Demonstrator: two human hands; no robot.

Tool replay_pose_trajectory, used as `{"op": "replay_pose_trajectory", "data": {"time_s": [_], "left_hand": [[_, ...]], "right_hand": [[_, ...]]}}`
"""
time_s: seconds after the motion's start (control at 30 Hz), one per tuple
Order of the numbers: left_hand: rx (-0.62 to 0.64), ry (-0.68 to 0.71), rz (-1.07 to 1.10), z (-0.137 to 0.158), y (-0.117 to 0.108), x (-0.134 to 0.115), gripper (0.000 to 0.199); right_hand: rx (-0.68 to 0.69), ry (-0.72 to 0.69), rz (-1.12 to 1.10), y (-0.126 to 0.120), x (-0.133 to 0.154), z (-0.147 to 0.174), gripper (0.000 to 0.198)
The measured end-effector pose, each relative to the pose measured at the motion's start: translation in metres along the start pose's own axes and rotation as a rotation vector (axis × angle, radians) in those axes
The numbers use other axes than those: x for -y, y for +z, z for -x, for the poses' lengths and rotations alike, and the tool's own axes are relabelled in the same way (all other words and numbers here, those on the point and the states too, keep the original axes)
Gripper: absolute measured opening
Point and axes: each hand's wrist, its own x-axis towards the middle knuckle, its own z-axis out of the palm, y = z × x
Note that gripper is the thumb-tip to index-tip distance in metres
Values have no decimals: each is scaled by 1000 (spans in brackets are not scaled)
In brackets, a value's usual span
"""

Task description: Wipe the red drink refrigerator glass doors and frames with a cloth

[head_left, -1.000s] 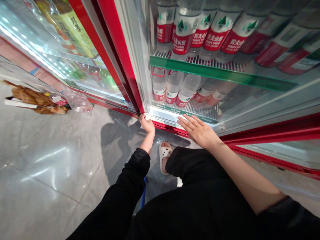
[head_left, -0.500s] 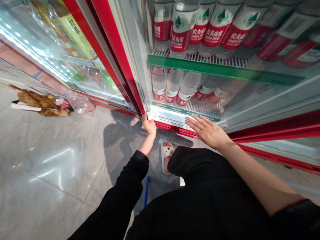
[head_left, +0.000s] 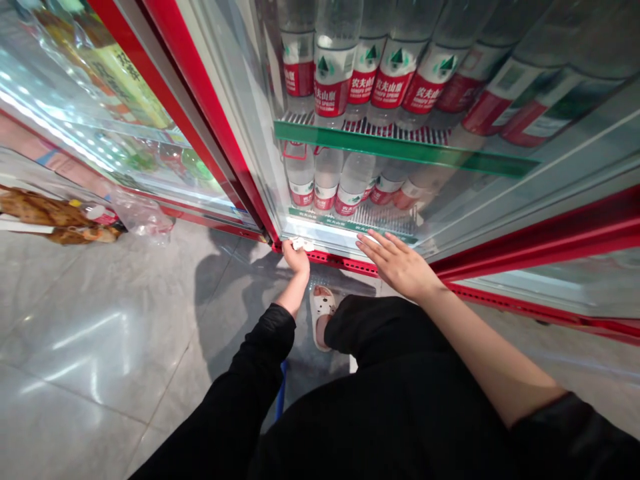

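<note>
My left hand (head_left: 297, 257) is closed on a small white wad (head_left: 303, 245), which looks like tissue or cloth. It presses the wad at the lower left corner of a red-framed drinks fridge, by the bottom sill (head_left: 345, 261). My right hand (head_left: 403, 268) is open, palm down with its fingers stretched out, over the lower right part of the fridge front; whether it touches the glass I cannot tell. Behind the glass, red-labelled water bottles (head_left: 333, 80) stand on a shelf with a green edge (head_left: 400, 145), and smaller bottles (head_left: 350, 183) stand below.
A second fridge with yellow-labelled bottles (head_left: 123, 77) adjoins on the left. On the floor beside it lie a clear plastic bag (head_left: 143, 213) and a brown item (head_left: 63, 217). My sandalled foot (head_left: 323, 317) is just below the sill. A blue bar (head_left: 281, 393) shows under me.
My left hand has slid slightly right along the sill with the white wad. My right hand holds about the same place. The whole view has shifted a little.
</note>
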Motion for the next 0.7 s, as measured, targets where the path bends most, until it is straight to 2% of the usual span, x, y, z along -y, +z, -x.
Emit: {"op": "replay_pose_trajectory", "data": {"time_s": [0.17, 0.3, 0.4, 0.57, 0.7], "left_hand": [[-29, 46, -13, -22, -8, -10, 29], [-118, 12, -53, -39, -10, -12, 26], [-147, -14, -98, -42, -8, -9, 25], [-97, 4, -166, -29, -5, -8, 23], [-27, 67, -175, -27, -7, -20, 24]], "right_hand": [[12, 17, -12, 3, 1, 8, 93], [5, 30, -20, 6, -3, 13, 93], [2, 44, -19, 5, -8, 13, 93], [-7, 56, -28, 3, -14, 12, 89], [-8, 40, -29, 2, -11, 13, 87]]}}
